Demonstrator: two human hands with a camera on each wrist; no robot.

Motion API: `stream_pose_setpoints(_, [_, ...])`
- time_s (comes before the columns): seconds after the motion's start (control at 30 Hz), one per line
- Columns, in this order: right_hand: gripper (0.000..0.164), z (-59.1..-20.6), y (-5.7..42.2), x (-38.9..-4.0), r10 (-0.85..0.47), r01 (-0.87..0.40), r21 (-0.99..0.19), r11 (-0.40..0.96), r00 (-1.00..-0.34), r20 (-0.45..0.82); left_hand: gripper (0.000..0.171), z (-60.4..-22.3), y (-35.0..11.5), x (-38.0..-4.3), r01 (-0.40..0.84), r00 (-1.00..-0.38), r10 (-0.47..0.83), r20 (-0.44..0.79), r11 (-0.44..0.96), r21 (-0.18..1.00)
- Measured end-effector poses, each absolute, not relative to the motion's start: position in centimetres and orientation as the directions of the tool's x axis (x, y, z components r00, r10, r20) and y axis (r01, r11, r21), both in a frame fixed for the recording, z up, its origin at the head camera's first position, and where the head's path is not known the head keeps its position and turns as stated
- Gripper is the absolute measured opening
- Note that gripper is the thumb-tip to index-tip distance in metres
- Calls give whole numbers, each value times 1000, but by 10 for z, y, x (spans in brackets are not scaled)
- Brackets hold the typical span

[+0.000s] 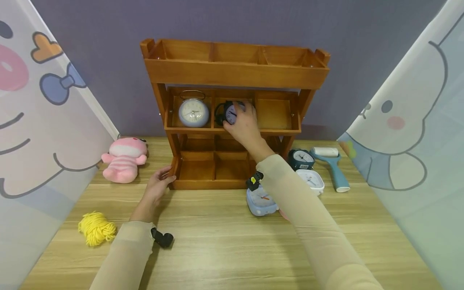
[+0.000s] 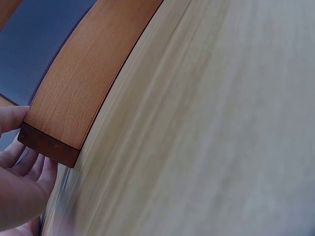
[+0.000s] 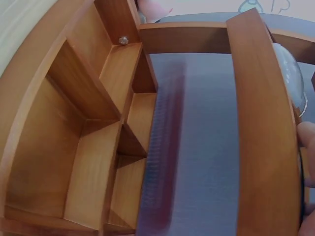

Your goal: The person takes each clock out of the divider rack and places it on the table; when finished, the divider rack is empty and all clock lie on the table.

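Observation:
A brown wooden shelf [image 1: 235, 74] with three tiers of compartments stands against the back wall. At its middle tier, my right hand [image 1: 247, 128] grips a black alarm clock [image 1: 230, 114] with a purplish face, in the centre compartment. The hand covers part of that clock. A pale blue round alarm clock [image 1: 194, 113] with a wire handle stands in the compartment to its left. Down at the bottom tier, my left hand [image 1: 157, 184] holds the left end of the shelf; the left wrist view shows thumb and fingers on either side of a wooden corner [image 2: 51, 145].
Right of the shelf lie a dark alarm clock [image 1: 301, 159], a white clock [image 1: 311, 180], a light blue clock [image 1: 262, 202] and a blue lint roller [image 1: 335, 169]. A pink plush toy [image 1: 125, 160] and yellow yarn [image 1: 96, 228] lie on the left. Printed panels flank the table.

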State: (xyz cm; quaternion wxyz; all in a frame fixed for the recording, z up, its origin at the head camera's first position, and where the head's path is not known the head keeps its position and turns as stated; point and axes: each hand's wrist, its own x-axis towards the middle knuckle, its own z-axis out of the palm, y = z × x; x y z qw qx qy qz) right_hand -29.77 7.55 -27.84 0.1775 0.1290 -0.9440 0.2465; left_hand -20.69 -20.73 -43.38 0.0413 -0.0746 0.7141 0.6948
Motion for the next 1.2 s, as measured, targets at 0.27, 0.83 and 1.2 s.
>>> stream_pose_setpoints(0.27, [71,-285,77,-301,-125,-361,-452,816,-873,471,57,-444,-209,-211,-139,-989,-58,-136,49,989])
stream_pose_setpoints(0.83, [64,-281,87,-293,-146,-549,-398,735,-701,698,56,-445,-211,-211,-144,-989,-53,-141,45,989])
stream_pose_setpoints(1.2, [64,-275,96,-275,-159,-614,-405,678,-660,735,56,-442,-209,-209,-135,-990,-50,-133,46,990])
